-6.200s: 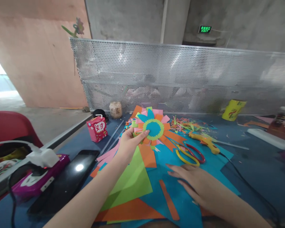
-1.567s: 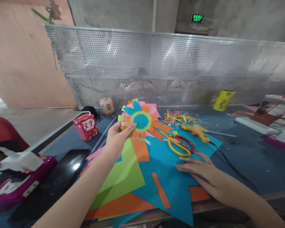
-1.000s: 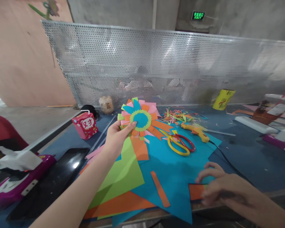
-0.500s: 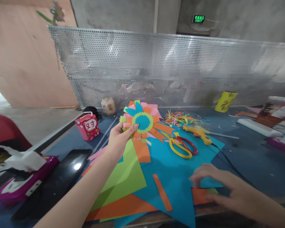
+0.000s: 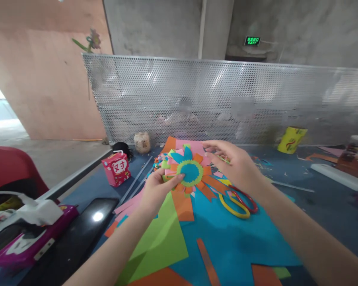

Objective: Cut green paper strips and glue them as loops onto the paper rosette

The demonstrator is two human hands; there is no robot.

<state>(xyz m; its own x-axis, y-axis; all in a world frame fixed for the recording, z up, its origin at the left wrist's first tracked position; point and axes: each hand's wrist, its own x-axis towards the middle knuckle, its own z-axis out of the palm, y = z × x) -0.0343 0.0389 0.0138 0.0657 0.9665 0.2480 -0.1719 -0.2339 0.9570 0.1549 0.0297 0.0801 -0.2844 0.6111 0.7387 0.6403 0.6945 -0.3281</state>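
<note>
My left hand (image 5: 156, 191) grips a paper flower (image 5: 191, 171) with a blue centre, a green scalloped ring and orange, pink and blue petals, holding it up over the table. My right hand (image 5: 235, 165) is raised just right of the flower, fingers curled, thumb and forefinger pinched at a pink petal on its upper right edge. Yellow and red scissors (image 5: 237, 200) lie on blue paper (image 5: 235, 238) below my right wrist.
Green (image 5: 159, 242) and orange paper sheets lie near the front edge. A red drink carton (image 5: 117, 169), a black phone (image 5: 83, 226), a purple device (image 5: 30, 242) and a small jar (image 5: 142, 142) are at the left. A perforated metal screen (image 5: 226, 99) backs the table; a yellow can (image 5: 290, 140) stands at the right.
My right hand has lifted off the paper sheets at the front edge and moved up to the flower's right side. My left hand keeps holding the flower. The view shifted slightly.
</note>
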